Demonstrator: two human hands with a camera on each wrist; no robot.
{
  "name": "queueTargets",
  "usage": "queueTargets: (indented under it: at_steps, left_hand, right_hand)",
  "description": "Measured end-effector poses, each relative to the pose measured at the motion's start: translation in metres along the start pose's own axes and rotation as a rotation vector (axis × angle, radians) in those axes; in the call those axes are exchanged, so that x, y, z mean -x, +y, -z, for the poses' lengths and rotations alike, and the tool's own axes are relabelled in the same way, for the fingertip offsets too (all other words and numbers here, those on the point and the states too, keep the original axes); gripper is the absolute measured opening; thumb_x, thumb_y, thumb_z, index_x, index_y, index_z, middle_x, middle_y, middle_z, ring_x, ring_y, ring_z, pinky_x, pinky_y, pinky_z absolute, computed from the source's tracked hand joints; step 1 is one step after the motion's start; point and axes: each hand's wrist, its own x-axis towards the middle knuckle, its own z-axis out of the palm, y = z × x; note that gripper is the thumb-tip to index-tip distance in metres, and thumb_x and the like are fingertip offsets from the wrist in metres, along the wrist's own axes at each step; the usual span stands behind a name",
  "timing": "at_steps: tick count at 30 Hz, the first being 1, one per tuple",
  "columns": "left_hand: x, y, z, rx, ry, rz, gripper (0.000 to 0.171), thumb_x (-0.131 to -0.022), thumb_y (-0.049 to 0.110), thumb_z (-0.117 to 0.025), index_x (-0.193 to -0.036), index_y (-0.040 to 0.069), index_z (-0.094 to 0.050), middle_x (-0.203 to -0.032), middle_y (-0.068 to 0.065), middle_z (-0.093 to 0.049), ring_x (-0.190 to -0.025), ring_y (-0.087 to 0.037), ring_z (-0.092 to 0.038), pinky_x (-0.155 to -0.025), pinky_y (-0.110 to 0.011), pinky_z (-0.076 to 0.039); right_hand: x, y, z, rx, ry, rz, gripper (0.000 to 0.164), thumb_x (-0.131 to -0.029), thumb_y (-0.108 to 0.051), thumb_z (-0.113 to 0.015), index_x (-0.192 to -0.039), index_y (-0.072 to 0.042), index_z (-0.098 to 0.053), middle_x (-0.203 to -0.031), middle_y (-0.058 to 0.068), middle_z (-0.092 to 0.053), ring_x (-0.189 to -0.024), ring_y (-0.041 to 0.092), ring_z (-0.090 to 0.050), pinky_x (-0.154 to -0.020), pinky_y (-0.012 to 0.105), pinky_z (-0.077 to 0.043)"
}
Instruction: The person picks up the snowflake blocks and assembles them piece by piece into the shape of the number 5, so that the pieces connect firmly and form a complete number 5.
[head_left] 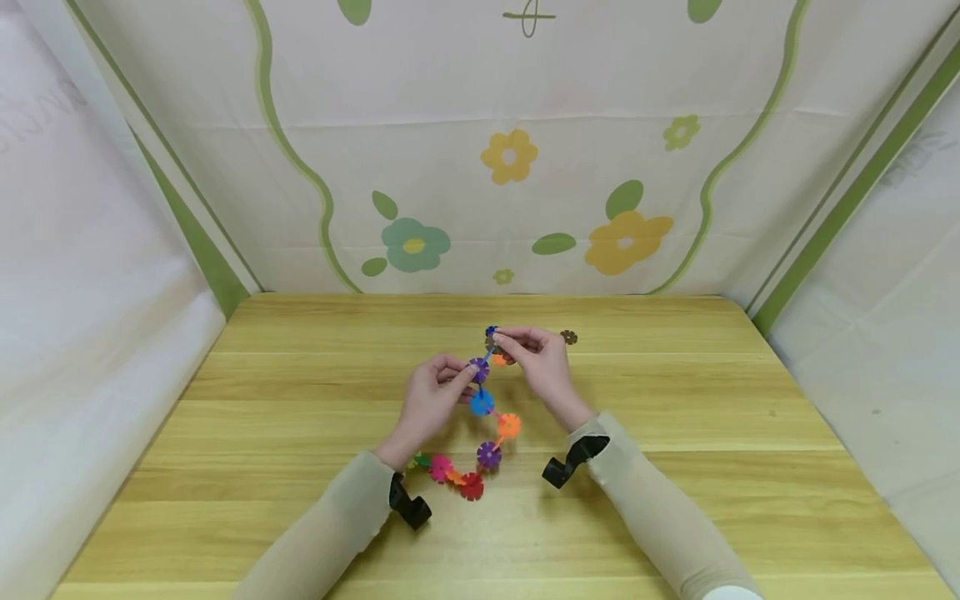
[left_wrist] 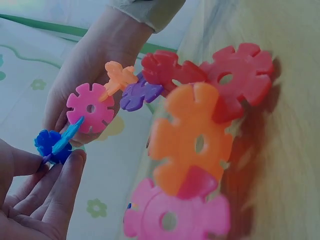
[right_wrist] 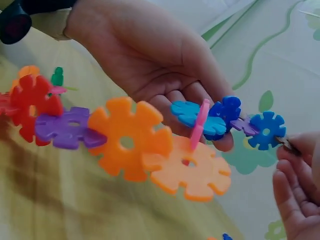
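Observation:
A chain of colourful notched plastic snowflake discs hangs between the hands and trails onto the table. In the head view my left hand (head_left: 431, 396) pinches it at a purple disc (head_left: 478, 370); a blue disc (head_left: 482, 403), orange disc (head_left: 509, 426) and red disc (head_left: 472, 486) follow below. My right hand (head_left: 543, 367) is just above and to the right, its thumb and fingers pinching a brown disc (right_wrist: 286, 144) at the chain's end, beside a blue disc (right_wrist: 267, 131) in the right wrist view. The left wrist view shows a pink disc (left_wrist: 91, 108) and red disc (left_wrist: 242, 77) along the chain.
A loose brown disc (head_left: 569, 337) lies on the wooden table (head_left: 675, 500) beyond the right hand. An orange disc (head_left: 498, 359) shows behind the hands. Black wrist straps (head_left: 577, 461) sit on both sleeves. A printed cloth (head_left: 450, 100) stands behind the table.

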Motion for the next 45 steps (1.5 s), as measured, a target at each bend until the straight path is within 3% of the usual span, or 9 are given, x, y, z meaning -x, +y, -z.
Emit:
queueTargets:
  at_steps: [6, 12, 16, 22, 26, 29, 35, 39, 45]
  left_hand:
    - [0.001, 0.0, -0.01, 0.1, 0.005, 0.023, 0.014, -0.103, 0.009, -0.063, -0.1, -0.003, -0.058, -0.099, -0.018, -0.069, -0.083, -0.029, -0.073, -0.077, -0.039, -0.062]
    - [0.004, 0.001, -0.02, 0.161, -0.106, 0.022, 0.013, -0.104, 0.005, -0.06, -0.102, -0.006, -0.052, -0.109, -0.023, -0.062, -0.094, -0.041, -0.071, -0.087, -0.047, -0.058]
    - [0.003, 0.005, -0.016, 0.096, -0.118, 0.013, 0.019, -0.101, 0.012, -0.066, -0.107, -0.004, -0.055, -0.11, -0.019, -0.062, -0.099, -0.044, -0.069, -0.089, -0.049, -0.057]
    - [-0.006, 0.013, -0.006, -0.082, 0.021, -0.072, 0.028, -0.099, 0.026, -0.07, -0.111, 0.001, -0.065, -0.107, -0.011, -0.069, -0.099, -0.031, -0.069, -0.087, -0.037, -0.058]
    - [-0.01, 0.013, -0.005, -0.144, 0.036, -0.131, 0.023, -0.098, 0.022, -0.072, -0.105, 0.001, -0.071, -0.102, -0.01, -0.071, -0.094, -0.027, -0.069, -0.086, -0.037, -0.058]
    - [-0.01, 0.013, -0.006, -0.125, 0.037, -0.117, 0.017, -0.099, 0.016, -0.07, -0.104, 0.0, -0.07, -0.099, -0.011, -0.071, -0.093, -0.028, -0.069, -0.086, -0.04, -0.058]
    - [-0.011, 0.016, -0.005, -0.028, 0.035, -0.054, 0.014, -0.104, 0.012, -0.061, -0.106, -0.001, -0.062, -0.097, -0.014, -0.07, -0.089, -0.026, -0.069, -0.083, -0.034, -0.06]
    - [-0.013, 0.016, -0.004, -0.022, 0.039, -0.05, 0.015, -0.105, 0.014, -0.059, -0.107, 0.0, -0.061, -0.095, -0.014, -0.071, -0.086, -0.026, -0.069, -0.078, -0.032, -0.061]
    - [-0.013, 0.015, -0.006, -0.011, 0.042, -0.033, 0.018, -0.105, 0.017, -0.06, -0.11, 0.0, -0.063, -0.1, -0.016, -0.072, -0.088, -0.028, -0.07, -0.078, -0.036, -0.061]
  right_hand:
    - [-0.01, -0.007, 0.013, 0.068, -0.184, -0.015, 0.032, -0.098, -0.025, -0.072, -0.127, -0.01, -0.073, -0.111, 0.007, -0.074, -0.101, 0.047, -0.064, -0.088, 0.062, -0.053]
    - [-0.015, -0.013, 0.021, 0.065, -0.27, -0.035, 0.026, -0.098, -0.024, -0.072, -0.121, -0.01, -0.073, -0.11, 0.007, -0.072, -0.105, 0.047, -0.063, -0.094, 0.063, -0.049]
    - [-0.013, -0.016, 0.024, 0.074, -0.29, -0.022, 0.022, -0.098, -0.022, -0.072, -0.115, -0.009, -0.074, -0.107, 0.007, -0.073, -0.104, 0.051, -0.061, -0.093, 0.062, -0.05]
    - [-0.005, -0.018, 0.022, 0.072, -0.277, -0.051, 0.016, -0.096, -0.019, -0.075, -0.108, -0.009, -0.075, -0.101, 0.008, -0.074, -0.101, 0.051, -0.062, -0.09, 0.062, -0.051]
    - [0.001, -0.018, 0.019, 0.061, -0.278, -0.062, 0.017, -0.095, -0.018, -0.076, -0.108, -0.006, -0.075, -0.1, 0.009, -0.074, -0.099, 0.051, -0.063, -0.089, 0.062, -0.052]
    - [0.002, -0.016, 0.025, 0.076, -0.267, -0.047, 0.021, -0.096, -0.018, -0.075, -0.111, -0.003, -0.075, -0.101, 0.009, -0.074, -0.1, 0.049, -0.064, -0.089, 0.06, -0.053]
    - [-0.009, -0.002, 0.069, 0.292, -0.207, -0.094, 0.035, -0.096, -0.028, -0.075, -0.121, -0.004, -0.072, -0.111, 0.006, -0.074, -0.106, 0.036, -0.066, -0.09, 0.049, -0.055]
    - [-0.017, 0.021, 0.095, 0.507, -0.204, -0.12, 0.035, -0.094, -0.026, -0.077, -0.119, -0.002, -0.073, -0.107, 0.007, -0.073, -0.096, 0.023, -0.067, -0.081, 0.037, -0.056]
    - [-0.022, 0.042, 0.1, 0.627, -0.246, -0.146, 0.037, -0.088, -0.03, -0.084, -0.113, -0.004, -0.076, -0.095, 0.004, -0.069, -0.084, 0.02, -0.061, -0.074, 0.032, -0.052]
